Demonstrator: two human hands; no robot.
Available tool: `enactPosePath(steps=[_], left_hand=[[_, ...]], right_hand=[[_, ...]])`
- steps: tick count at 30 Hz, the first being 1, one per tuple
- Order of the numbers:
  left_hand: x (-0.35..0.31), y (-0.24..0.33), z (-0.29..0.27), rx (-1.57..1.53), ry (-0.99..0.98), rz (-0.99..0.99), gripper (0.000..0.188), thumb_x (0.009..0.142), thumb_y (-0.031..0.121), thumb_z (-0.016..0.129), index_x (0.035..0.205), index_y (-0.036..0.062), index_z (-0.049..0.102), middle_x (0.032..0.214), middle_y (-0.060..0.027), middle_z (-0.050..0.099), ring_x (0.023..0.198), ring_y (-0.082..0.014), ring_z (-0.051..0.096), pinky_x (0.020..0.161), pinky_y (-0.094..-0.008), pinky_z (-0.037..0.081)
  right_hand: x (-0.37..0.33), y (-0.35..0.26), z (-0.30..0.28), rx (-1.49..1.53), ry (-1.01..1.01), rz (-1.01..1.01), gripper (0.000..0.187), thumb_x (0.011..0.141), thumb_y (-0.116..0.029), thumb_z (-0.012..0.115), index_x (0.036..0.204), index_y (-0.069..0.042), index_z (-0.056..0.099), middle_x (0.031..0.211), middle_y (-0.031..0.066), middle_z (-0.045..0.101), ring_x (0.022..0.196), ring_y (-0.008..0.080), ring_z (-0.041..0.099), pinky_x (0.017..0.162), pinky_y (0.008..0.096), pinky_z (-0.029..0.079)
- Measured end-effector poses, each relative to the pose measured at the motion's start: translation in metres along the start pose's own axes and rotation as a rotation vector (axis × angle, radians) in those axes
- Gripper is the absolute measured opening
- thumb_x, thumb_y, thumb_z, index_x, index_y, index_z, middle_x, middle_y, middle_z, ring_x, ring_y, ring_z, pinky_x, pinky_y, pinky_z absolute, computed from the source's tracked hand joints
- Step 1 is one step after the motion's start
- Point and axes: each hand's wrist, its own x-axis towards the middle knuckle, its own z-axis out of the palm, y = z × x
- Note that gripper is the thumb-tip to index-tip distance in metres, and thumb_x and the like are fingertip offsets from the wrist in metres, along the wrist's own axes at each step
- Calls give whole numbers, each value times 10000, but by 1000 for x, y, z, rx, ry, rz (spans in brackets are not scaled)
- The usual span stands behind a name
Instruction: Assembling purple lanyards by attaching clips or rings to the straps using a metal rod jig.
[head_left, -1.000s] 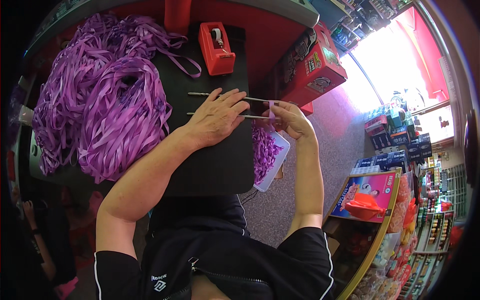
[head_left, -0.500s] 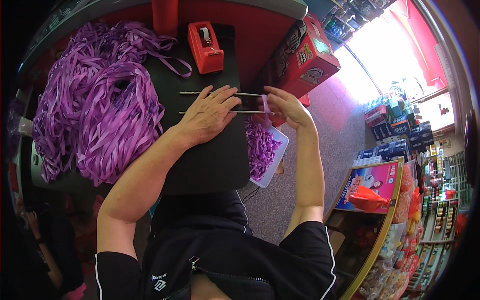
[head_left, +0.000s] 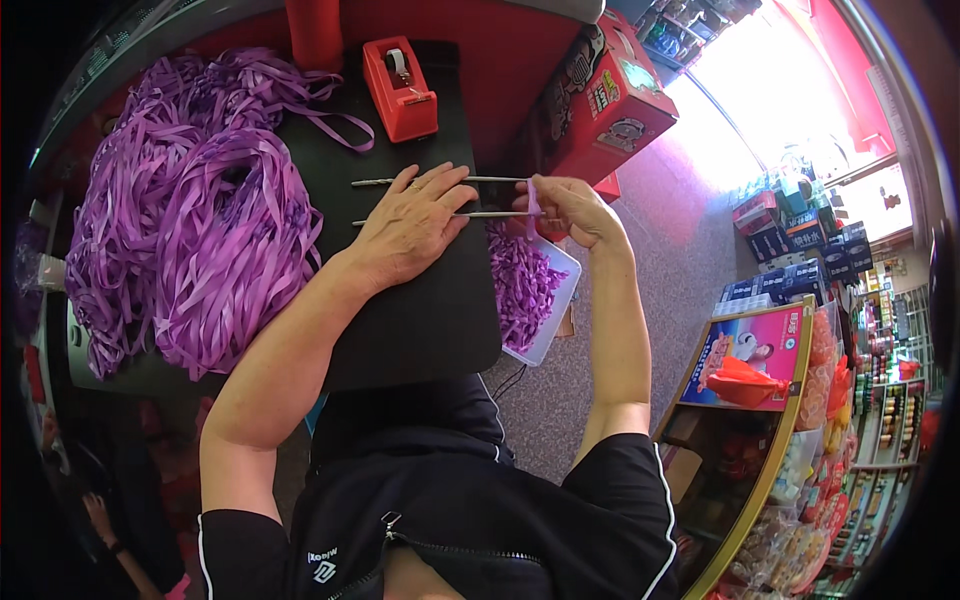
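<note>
Two thin metal rods [head_left: 500,179] lie parallel across the black tabletop, their right ends reaching past its edge. The upper one looks spiral-grooved at its left end. My left hand [head_left: 413,222] rests flat over both, its fingers stretched to the right. At the rods' right ends, my right hand [head_left: 572,210] is closed on a purple ribbon [head_left: 533,208] that loops around them. Part of that ribbon is hidden by my fingers. Below, a white tub [head_left: 566,300] holds many small purple ribbon pieces [head_left: 522,295].
A large heap of purple ribbon [head_left: 215,240] covers the table's left side. Near its far edge stands a red tape dispenser [head_left: 402,95]. A red box [head_left: 615,100] is beyond the right edge. Further right are a gold-framed display case [head_left: 760,480] and stacked boxes [head_left: 790,235].
My right hand has closed in on the ribbon at the rod ends, its fingers now gathered around it. My left hand stays on the rods. The whole view has shifted slightly.
</note>
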Motion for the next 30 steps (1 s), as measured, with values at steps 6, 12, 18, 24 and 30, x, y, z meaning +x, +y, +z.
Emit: enactPosePath(steps=[6, 12, 18, 24, 30], left_hand=[[1, 2, -1, -2, -23, -6, 298, 921, 204, 527, 1202, 106, 514, 1385, -108, 443, 1332, -275, 362, 1111, -467, 237], [3, 4, -2, 19, -34, -5, 289, 926, 199, 518, 1199, 103, 515, 1386, -109, 442, 1327, -275, 365, 1110, -460, 240], [4, 5, -1, 56, -47, -6, 284, 938, 200, 500, 1202, 98, 513, 1392, -110, 437, 1332, -274, 360, 1114, -461, 234], [4, 3, -1, 63, -56, -11, 282, 946, 217, 485, 1203, 104, 510, 1399, -109, 430, 1334, -275, 356, 1116, -464, 229], [5, 5, 4, 53, 1, 28, 279, 925, 208, 527, 1184, 105, 520, 1360, -106, 467, 1307, -282, 390, 1093, -483, 268]], right_hand=[[-9, -1, -3, -201, -109, 31, 214, 856, -200, 668, 858, 15, 665, 777, 89, 683, 597, 92, 607, 552, 206, 489], [-5, 7, -10, -13, -109, 28, 283, 867, -203, 662, 1013, 39, 637, 876, 129, 674, 731, 157, 651, 628, 235, 524], [9, 2, 2, 17, -55, -189, 354, 916, -200, 604, 1167, 46, 566, 1006, 133, 662, 835, 155, 668, 671, 231, 534], [8, -1, 3, 21, 84, -123, 261, 871, -109, 638, 1085, 40, 626, 899, 119, 686, 731, 130, 662, 634, 215, 529], [-8, 14, -51, 65, 259, -223, 254, 859, -89, 622, 1079, 37, 637, 925, 112, 694, 638, 78, 589, 481, 177, 436]])
